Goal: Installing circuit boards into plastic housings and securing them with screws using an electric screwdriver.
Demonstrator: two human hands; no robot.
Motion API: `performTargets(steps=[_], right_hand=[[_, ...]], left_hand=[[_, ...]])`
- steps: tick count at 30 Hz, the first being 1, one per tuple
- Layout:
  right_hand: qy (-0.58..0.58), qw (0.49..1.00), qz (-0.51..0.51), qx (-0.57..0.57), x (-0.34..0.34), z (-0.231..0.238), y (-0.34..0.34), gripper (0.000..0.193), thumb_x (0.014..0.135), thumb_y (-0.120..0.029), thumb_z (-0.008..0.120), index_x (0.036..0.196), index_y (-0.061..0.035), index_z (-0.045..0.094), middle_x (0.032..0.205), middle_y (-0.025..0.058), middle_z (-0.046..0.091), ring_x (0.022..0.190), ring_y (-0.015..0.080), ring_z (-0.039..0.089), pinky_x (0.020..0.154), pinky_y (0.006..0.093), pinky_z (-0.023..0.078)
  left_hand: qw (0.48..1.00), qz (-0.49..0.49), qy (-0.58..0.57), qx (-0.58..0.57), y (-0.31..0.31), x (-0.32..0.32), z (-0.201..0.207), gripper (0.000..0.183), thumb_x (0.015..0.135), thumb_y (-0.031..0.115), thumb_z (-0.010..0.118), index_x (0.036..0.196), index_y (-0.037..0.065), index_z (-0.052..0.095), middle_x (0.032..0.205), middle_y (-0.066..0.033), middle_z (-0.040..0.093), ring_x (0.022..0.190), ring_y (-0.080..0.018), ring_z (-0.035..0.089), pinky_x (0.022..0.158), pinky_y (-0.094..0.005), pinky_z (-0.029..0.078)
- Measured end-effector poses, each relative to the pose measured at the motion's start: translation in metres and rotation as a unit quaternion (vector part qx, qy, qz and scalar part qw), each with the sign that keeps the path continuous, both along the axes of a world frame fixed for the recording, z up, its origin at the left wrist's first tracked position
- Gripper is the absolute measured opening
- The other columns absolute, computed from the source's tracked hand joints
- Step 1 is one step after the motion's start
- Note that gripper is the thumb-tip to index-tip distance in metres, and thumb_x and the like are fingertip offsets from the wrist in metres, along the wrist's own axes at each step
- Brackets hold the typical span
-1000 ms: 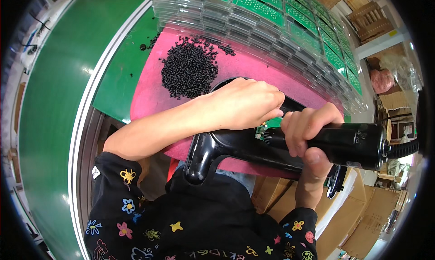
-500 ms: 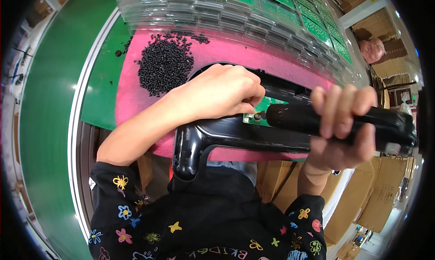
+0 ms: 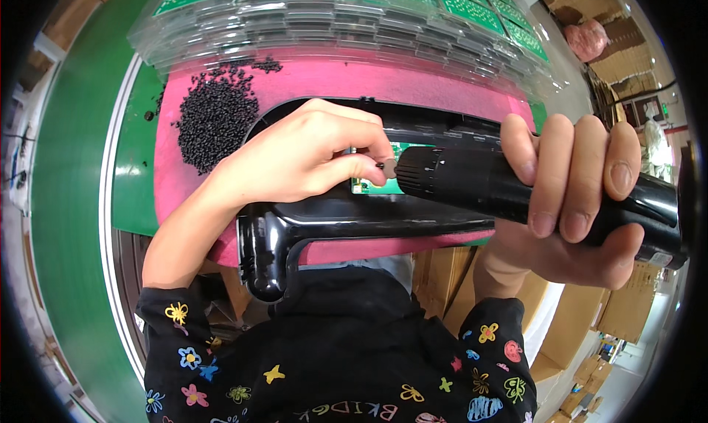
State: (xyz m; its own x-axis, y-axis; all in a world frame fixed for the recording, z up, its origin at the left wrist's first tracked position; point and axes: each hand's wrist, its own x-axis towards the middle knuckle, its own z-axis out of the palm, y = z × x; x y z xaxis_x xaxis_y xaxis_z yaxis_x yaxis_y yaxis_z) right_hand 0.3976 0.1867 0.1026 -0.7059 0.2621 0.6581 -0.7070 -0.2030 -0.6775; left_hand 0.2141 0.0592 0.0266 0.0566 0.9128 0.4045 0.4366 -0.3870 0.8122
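Note:
My right hand is wrapped round a black electric screwdriver, held level with its nose toward the left. At that nose, my left hand pinches a small dark piece, apparently a screw, between thumb and forefinger beside the driver's tip. Just below them lies a green circuit board, partly covered by the hand and the tool. The board sits inside a long, glossy black plastic housing, whose rounded arm points toward me at the left.
A heap of small black screws lies on the pink mat, left of the housing. Stacked clear trays with green boards line the far side. A green surface extends left; cardboard boxes stand at lower right.
The screwdriver's tip has risen off the board and drawn up to my left fingertips. My left hand now shows the small dark piece in its pinch. The whole view has shifted somewhat.

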Motion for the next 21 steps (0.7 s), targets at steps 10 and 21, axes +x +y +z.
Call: performTargets(steps=[10,21], right_hand=[[-0.008,0.999,-0.024,-0.02,0.008,-0.006,0.006,0.03,0.085,-0.026,0.069,0.101,-0.0118,0.049,0.072,-0.004,0.055,0.061,0.0092,0.052,0.072,0.0282,0.039],[-0.126,0.975,-0.169,0.065,0.025,-0.023,0.037,0.031,0.087,-0.025,0.064,0.101,-0.0032,0.048,0.068,0.0014,0.049,0.054,0.0118,0.046,0.053,0.0271,0.04]], left_hand=[[0.995,-0.011,0.094,0.034,0.0,0.001,0.001,0.027,0.074,0.012,0.079,0.094,-0.001,0.065,0.084,-0.0123,0.065,0.072,-0.0296,0.064,0.064,-0.037,0.052],[0.961,0.085,0.236,-0.119,-0.004,0.003,-0.001,0.061,0.068,0.024,0.082,0.122,0.007,0.058,0.116,-0.0062,0.059,0.098,-0.0279,0.064,0.08,-0.0399,0.054]])
